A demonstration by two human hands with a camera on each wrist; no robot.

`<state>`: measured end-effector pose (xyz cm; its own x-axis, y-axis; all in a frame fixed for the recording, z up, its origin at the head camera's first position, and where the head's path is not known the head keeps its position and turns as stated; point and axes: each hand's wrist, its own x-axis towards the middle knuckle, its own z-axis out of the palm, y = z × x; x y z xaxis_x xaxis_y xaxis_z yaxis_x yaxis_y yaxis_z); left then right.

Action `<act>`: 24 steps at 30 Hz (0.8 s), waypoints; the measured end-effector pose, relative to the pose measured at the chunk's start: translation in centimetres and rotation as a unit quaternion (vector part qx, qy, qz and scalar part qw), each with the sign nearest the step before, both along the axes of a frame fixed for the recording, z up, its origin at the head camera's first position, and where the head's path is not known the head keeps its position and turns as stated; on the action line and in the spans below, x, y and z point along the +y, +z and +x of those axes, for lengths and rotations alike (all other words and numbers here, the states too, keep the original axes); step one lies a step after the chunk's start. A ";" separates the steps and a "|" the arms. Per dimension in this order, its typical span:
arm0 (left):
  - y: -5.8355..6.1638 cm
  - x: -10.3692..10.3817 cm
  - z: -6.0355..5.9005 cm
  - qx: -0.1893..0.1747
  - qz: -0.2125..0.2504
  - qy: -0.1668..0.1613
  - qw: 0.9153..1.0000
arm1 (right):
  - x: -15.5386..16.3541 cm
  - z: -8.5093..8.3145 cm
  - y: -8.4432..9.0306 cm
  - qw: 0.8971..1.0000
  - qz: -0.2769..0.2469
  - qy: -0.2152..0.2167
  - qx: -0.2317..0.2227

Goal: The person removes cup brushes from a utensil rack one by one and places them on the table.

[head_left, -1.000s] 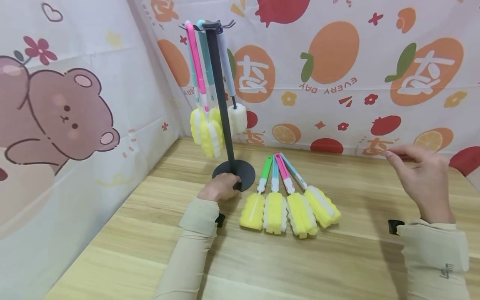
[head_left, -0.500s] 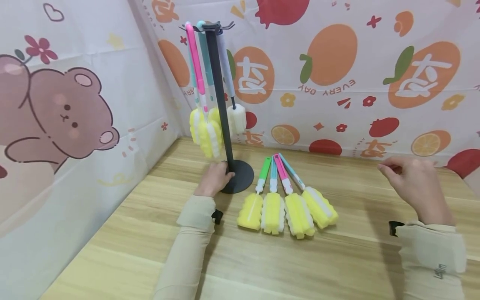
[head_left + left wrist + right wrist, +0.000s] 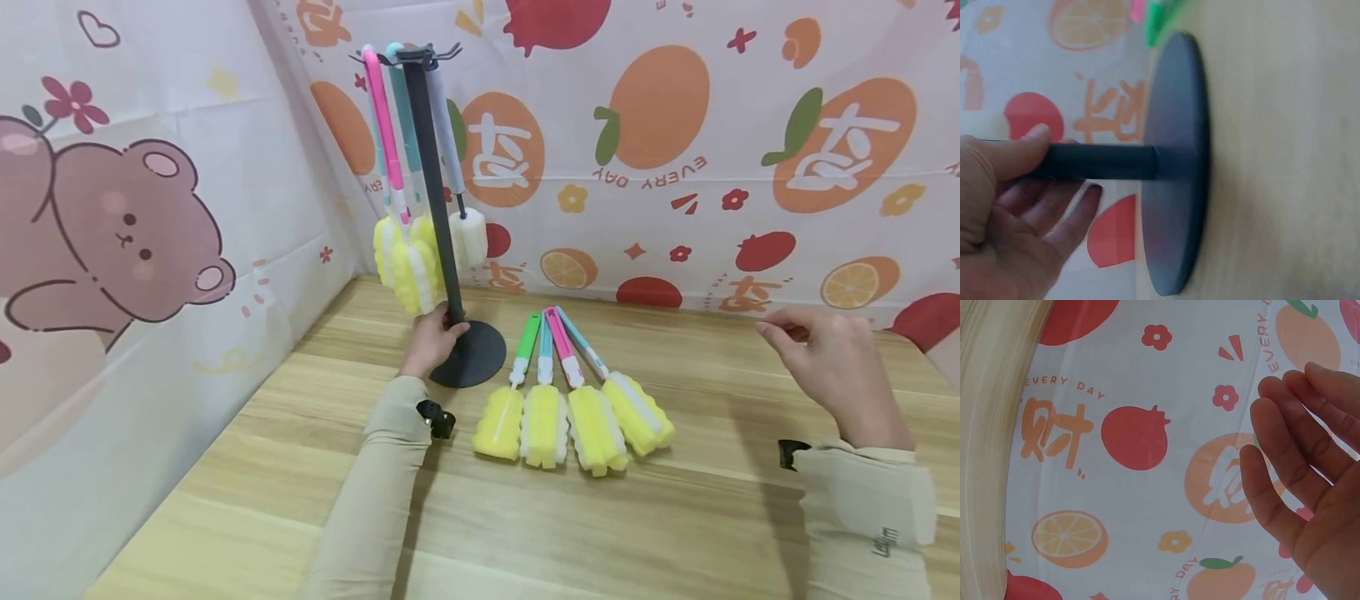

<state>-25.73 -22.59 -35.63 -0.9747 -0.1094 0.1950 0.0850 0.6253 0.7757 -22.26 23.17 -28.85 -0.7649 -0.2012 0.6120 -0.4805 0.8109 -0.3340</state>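
Observation:
My left hand [image 3: 431, 342] holds the lower post of a black hanging stand [image 3: 429, 167], just above its round base [image 3: 480, 357]. In the left wrist view, my thumb and fingers go round the post [image 3: 1107, 161]. From the stand's top hooks hang several sponge bottle brushes: a pink-handled one [image 3: 384, 117], teal-handled ones with yellow sponges, and one with a white sponge [image 3: 469, 238]. My right hand [image 3: 843, 367] hovers over the table's right side, holding nothing; the right wrist view shows its fingers [image 3: 1272, 494] loosely bent against the backdrop.
Several more bottle brushes lie fanned out on the wooden table [image 3: 570, 533], right of the base, with green [image 3: 527, 340], pink [image 3: 559, 333] and blue handles and yellow-white sponges toward me. A fruit-print cloth [image 3: 660, 225] stands behind; a bear-print cloth [image 3: 135, 250] is at the left.
My left hand has gone from the base's front edge to the left of the post and taken hold of it. The base appears shifted slightly. My right hand has lowered a little.

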 end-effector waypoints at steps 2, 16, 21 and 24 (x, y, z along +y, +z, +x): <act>-0.2 0.0 -0.1 0.017 -0.015 0.008 1.000 | 0.0 0.0 0.0 1.000 -0.001 0.000 0.003; -0.6 0.6 -0.3 0.074 -0.114 0.077 0.988 | -0.1 0.1 0.2 1.000 -0.013 -0.001 0.023; 0.1 0.8 -0.5 0.050 -0.103 0.056 0.992 | -0.1 0.1 0.4 1.000 -0.012 -0.008 0.022; 0.4 0.4 -0.7 0.019 -0.060 0.000 0.998 | -0.2 0.2 0.5 1.000 -0.013 -0.014 0.013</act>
